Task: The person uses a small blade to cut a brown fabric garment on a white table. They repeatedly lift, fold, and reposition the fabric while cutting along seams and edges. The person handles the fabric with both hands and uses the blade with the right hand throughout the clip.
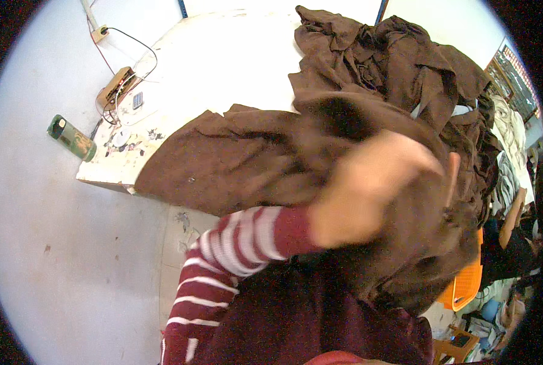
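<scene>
A large dark brown cloth (235, 158) lies in folds over the white table and hangs down its near side toward me. My left hand (375, 188), in a maroon sleeve with white stripes, reaches across to the right and is blurred by motion. Its fingers look curled into the cloth, which is blurred around them too. Of my right hand (453, 176) only a narrow finger-like strip shows beside the left; cloth hides the rest, so its grip cannot be made out.
A green bottle (72, 139) stands at the table's left corner. Behind it are a brown box with wires (117, 86) and a small dark-keyed device (138, 100). An orange plastic basket (466, 286) is at the lower right. Pale cloth (508, 131) and another person's arm (512, 218) appear farther right.
</scene>
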`<state>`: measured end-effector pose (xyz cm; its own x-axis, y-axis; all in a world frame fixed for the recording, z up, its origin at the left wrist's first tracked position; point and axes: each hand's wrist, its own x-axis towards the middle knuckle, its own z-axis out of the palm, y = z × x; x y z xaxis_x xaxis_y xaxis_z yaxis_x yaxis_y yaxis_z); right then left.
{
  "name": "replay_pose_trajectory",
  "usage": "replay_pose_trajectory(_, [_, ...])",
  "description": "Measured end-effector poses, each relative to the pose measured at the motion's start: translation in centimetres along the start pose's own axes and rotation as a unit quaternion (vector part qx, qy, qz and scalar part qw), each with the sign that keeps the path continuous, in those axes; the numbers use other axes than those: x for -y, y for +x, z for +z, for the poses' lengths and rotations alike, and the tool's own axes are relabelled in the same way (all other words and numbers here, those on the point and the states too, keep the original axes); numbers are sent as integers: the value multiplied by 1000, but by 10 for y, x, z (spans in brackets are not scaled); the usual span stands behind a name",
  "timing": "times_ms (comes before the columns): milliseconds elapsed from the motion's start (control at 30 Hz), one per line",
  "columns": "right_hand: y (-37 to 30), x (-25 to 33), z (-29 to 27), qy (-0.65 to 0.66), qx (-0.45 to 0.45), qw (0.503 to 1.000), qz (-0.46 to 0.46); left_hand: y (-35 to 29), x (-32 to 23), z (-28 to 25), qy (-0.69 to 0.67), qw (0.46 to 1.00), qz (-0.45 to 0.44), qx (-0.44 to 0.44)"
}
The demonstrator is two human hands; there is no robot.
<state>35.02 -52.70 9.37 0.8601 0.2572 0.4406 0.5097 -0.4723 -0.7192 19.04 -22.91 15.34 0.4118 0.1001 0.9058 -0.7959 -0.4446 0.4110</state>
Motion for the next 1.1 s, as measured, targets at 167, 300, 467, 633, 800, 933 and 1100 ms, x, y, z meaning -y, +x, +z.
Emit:
replay_pose_trajectory(167, [-20, -23, -61, -82, -76, 994, 22, 29, -57, 111, -251, 948, 73, 179])
replay_pose_trajectory(300, [-48, -25, -111, -119, -146, 981, 42, 19, -25, 85, -282, 928, 96, 224])
replay_pose_trajectory(467, [-118, -34, -128, -140, -143, 973, 112, 7, 100, -14, 31, 969, -200, 141])
replay_pose_trajectory(633, [-209, -39, -67, -104, 8, 966, 237, -58, 119, -4, 124, 968, -141, 169])
replay_pose_trajectory(800, [-187, -33, -65, -103, -11, 973, 208, -103, 74, 110, -206, 906, -124, 348])
replay_pose_trajectory(933, [-92, -10, -82, -108, -69, 988, 81, -77, 58, 164, -263, 895, -203, 298])
replay_pose_trajectory(1100, [53, 60, -93, -105, -137, 980, -97, -17, 74, 102, -148, 948, -236, 157])
